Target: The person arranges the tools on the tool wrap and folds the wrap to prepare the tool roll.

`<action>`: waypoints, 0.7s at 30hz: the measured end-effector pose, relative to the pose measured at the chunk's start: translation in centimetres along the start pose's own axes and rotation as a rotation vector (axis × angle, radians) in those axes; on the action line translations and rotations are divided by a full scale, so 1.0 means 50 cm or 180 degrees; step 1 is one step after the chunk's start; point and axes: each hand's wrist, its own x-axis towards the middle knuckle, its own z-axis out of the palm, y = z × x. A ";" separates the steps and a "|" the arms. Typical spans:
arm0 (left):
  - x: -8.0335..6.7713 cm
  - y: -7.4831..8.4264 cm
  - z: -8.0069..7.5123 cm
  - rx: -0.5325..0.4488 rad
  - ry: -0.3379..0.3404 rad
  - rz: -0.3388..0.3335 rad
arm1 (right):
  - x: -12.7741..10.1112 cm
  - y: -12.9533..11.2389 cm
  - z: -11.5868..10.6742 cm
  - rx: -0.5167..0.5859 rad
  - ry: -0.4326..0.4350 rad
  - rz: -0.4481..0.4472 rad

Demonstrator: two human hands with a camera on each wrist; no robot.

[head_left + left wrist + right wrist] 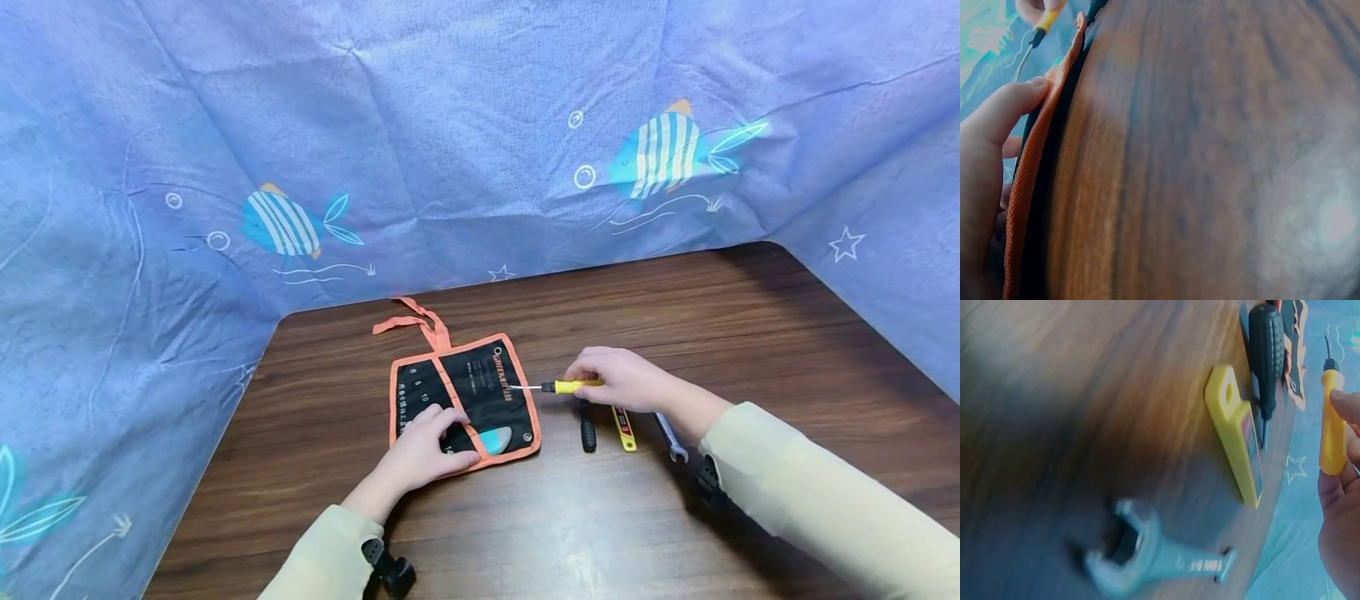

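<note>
Dark wooden table (750, 333) against blue fish-print cloth backdrop (450, 125)

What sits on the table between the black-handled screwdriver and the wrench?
A flat yellow tool lies between the black-handled screwdriver and the wrench, seen in the head and right wrist views.

Even, soft light fills the head view, its edges bowed by the wide lens. Both wrist views are blurred, with pale glare on the desk (1222, 162) and a smeared wrench (1147, 553).

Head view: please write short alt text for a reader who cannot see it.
A right hand holds a yellow screwdriver pointing at a black and orange tool pouch, which the left hand presses onto a wooden table.
</note>
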 end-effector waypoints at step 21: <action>0.001 -0.005 0.008 0.0079 0.0035 -0.0003 | 0.070 -0.047 0.050 0.0055 -0.0625 -0.0140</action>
